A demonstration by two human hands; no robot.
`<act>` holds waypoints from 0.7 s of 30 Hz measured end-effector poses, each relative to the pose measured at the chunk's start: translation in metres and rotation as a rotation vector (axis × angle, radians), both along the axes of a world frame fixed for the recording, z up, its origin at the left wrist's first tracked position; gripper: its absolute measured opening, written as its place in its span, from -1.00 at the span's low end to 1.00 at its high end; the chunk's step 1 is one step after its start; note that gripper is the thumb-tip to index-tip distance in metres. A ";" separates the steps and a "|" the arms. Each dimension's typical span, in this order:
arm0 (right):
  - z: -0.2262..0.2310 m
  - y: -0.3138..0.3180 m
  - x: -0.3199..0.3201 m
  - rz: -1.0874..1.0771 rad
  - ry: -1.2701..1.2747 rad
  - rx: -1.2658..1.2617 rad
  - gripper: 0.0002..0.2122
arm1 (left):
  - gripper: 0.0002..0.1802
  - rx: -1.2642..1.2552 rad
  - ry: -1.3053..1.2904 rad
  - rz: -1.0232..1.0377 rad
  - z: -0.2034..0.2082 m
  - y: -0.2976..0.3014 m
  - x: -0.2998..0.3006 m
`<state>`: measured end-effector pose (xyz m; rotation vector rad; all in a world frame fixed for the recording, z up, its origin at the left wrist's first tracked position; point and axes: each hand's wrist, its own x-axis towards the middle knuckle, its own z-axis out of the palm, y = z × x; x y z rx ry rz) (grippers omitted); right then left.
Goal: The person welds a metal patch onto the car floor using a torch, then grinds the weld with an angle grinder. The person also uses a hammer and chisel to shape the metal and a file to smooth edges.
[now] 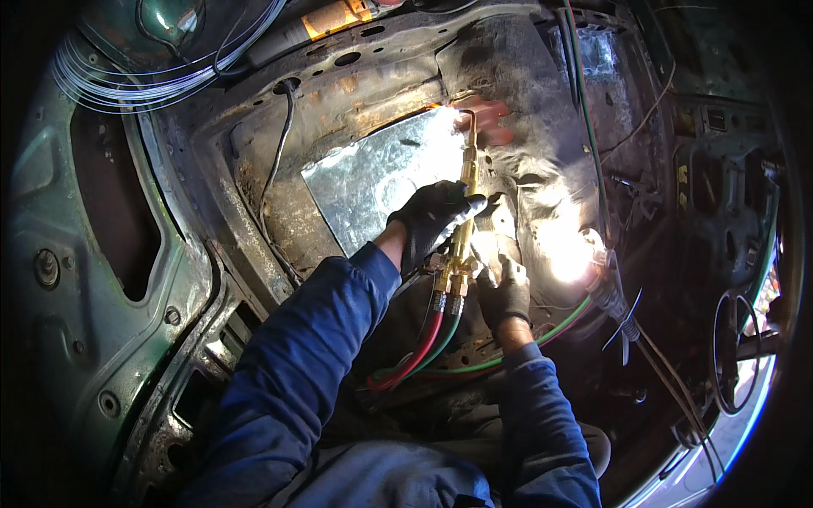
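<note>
My left hand [432, 222], in a black glove, is wrapped round the brass body of a gas welding torch [471, 169]. The torch stands roughly upright, its bent tip at the top pointing left, and white glare hides the flame. Below the tip lies a shiny sheet-metal patch [360, 182] on the rusty floor panel; reddish glowing spots [491, 123] show just right of the tip. My gloved right hand [506, 296] is closed beside the valves at the torch's lower end, fingers at a knob there. A red hose [423, 343] and a green hose [446, 339] run from the torch.
A lit work lamp [597, 262] shines right of my hands. At upper left hangs a coil of wire [127, 89]. A green door panel [68, 254] stands at left, a steering wheel [735, 351] at far right. A loose cable [278, 161] crosses the floor panel.
</note>
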<state>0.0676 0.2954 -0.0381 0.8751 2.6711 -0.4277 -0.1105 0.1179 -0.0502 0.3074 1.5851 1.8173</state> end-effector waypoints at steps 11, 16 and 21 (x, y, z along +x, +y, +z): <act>-0.058 0.004 -0.007 0.075 -0.358 0.069 -0.57 | -0.54 -0.068 -0.299 0.001 -0.015 -0.006 -0.004; -0.058 0.008 -0.014 0.039 -0.399 0.028 -0.50 | -0.51 0.066 -0.295 0.018 -0.043 0.000 0.003; -0.065 0.010 -0.007 0.120 -0.331 0.062 -0.44 | -0.44 0.065 -0.099 0.043 -0.061 0.006 0.006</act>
